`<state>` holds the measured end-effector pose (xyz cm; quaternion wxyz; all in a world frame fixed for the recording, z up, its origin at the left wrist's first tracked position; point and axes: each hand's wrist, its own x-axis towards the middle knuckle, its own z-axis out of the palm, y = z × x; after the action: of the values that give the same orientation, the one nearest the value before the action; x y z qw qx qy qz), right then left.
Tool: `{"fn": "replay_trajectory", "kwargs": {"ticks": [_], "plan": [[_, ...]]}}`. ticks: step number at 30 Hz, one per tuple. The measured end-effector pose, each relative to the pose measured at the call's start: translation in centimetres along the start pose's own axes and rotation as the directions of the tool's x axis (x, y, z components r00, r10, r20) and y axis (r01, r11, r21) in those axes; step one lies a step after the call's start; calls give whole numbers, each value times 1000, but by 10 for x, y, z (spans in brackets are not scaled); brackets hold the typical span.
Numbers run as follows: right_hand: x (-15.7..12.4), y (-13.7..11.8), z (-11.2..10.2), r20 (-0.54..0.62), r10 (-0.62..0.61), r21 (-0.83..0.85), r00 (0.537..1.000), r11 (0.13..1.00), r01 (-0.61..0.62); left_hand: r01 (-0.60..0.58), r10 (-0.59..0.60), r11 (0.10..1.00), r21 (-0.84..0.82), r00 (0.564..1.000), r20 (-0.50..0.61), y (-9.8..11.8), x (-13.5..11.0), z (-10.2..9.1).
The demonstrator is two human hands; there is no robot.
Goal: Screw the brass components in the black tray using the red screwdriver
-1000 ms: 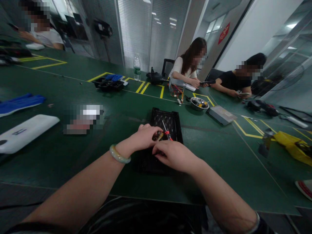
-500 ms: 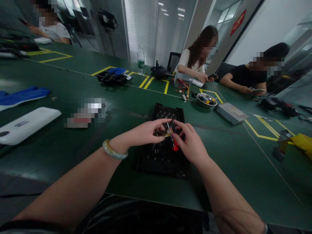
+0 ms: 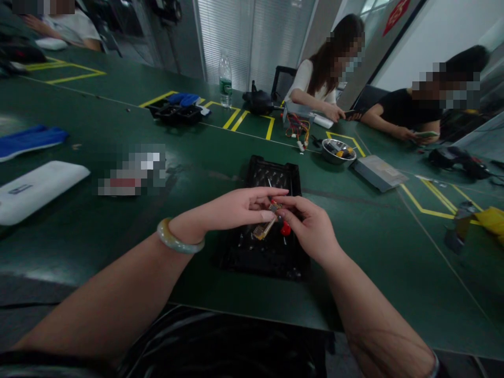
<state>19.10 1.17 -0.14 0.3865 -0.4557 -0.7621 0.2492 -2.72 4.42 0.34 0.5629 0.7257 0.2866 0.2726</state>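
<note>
A small green-and-gold circuit board (image 3: 264,229) is gripped between my two hands, slanting down to the left. My left hand (image 3: 232,210) has its thumb on the board's upper part, with the fingers stretched over behind it. The fingertips of my right hand (image 3: 315,226) pinch the board's upper right end. Beneath both hands lies a black plastic tray (image 3: 258,266) with a bumpy floor. A screwdriver (image 3: 285,228) with a red and black handle shows behind the fingers; whether it rests in the tray or touches my right hand I cannot tell.
To the left are a white casing (image 3: 43,189) and a blue glove (image 3: 31,140). Beyond the tray stand a metal bowl (image 3: 338,152), a grey power supply (image 3: 298,116) with wires, a flat grey box (image 3: 380,173) and a water bottle (image 3: 225,84). Two people sit across at the right, another at far left.
The circuit board has turned, its lower end now pointing down toward me. My fingers have drawn closer together around it, and the view has tilted slightly downward.
</note>
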Motion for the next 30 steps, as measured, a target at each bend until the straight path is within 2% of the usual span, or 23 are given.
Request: {"fn": "replay_trajectory", "kwargs": {"ticks": [4,8,19,21,23,26,28,30], "plan": [[-3,-1,4,-91,89,48,992,995,-85,-13,-5,992,-125,991,-137,1,5,1],[-6,-8,3,-136,103,-15,985,994,-106,19,-62,988,-156,959,-277,-3,8,2],[-4,-9,-5,-165,78,-177,983,978,-108,7,-73,970,-243,962,-262,-2,10,9],[-5,-13,-7,-155,86,-185,984,976,-114,-4,-65,975,-222,951,-303,-2,10,7],[-8,-19,-10,-115,101,-180,988,976,-121,-26,-37,990,-141,903,-428,-4,11,5],[-13,-31,-11,73,131,-166,989,979,-118,-72,124,992,107,762,-635,-13,15,0],[-17,-39,-10,234,149,-173,961,979,-110,-89,231,968,236,690,-686,-24,19,-5],[-19,-42,-8,366,159,-209,917,974,-85,-45,273,946,320,642,-716,-35,22,-9]]}}
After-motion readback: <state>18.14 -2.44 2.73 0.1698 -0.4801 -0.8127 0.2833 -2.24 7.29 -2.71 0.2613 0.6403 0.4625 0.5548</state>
